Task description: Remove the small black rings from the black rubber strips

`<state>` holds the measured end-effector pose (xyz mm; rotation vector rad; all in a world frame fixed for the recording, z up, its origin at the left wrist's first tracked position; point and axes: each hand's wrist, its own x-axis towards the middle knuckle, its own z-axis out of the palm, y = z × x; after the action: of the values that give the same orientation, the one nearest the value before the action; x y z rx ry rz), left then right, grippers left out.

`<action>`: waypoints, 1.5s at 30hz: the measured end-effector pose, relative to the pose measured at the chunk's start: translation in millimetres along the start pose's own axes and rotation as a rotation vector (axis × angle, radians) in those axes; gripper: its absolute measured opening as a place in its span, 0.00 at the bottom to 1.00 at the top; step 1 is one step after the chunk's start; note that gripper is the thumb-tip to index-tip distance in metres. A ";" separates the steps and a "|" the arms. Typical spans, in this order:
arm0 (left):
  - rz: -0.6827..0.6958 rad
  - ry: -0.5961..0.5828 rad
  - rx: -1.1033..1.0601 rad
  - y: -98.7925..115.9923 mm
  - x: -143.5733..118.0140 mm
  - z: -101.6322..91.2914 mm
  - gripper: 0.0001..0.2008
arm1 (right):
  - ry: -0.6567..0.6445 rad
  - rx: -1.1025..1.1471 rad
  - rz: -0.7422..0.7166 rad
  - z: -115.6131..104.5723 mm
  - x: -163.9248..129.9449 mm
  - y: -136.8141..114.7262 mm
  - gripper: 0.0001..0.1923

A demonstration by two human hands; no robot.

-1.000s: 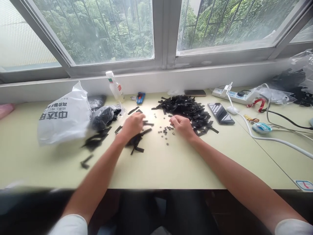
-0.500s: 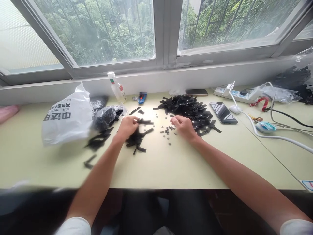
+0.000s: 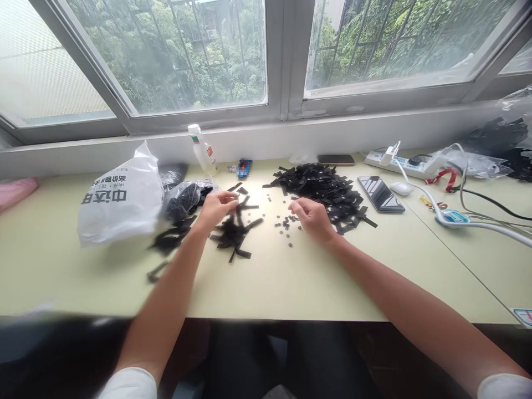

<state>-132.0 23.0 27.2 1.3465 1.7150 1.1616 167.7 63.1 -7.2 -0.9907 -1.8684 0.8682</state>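
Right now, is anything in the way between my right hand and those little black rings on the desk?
Nothing visible. The right hand rests with its fingertips at the edge of the scattered black rings, with only bare desk there. The big pile of black strips lies behind the hand, not between.

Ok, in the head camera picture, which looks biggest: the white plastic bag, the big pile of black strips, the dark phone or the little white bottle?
1. White plastic bag
2. Big pile of black strips
3. Dark phone and little white bottle: too alike to rank.
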 end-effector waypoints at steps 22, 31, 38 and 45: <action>1.074 -0.107 0.287 5.6 -43.7 84.8 0.08 | -0.512 0.473 0.242 -2.2 -4.7 -20.4 0.21; 1.125 -0.065 0.283 3.5 -42.0 86.8 0.06 | -0.583 0.393 0.257 -8.7 -2.7 -19.0 0.22; 1.121 -0.014 0.365 -1.2 -38.9 85.5 0.07 | -0.509 0.159 0.216 -9.5 -3.2 -18.5 0.22; 0.867 -0.200 0.371 5.3 -46.1 82.5 0.23 | -0.439 0.130 0.121 -7.1 -4.4 -17.1 0.14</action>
<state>-45.0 -1.2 -1.2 2.4872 1.2393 1.0916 170.4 52.9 8.7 -0.8890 -2.0929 1.3492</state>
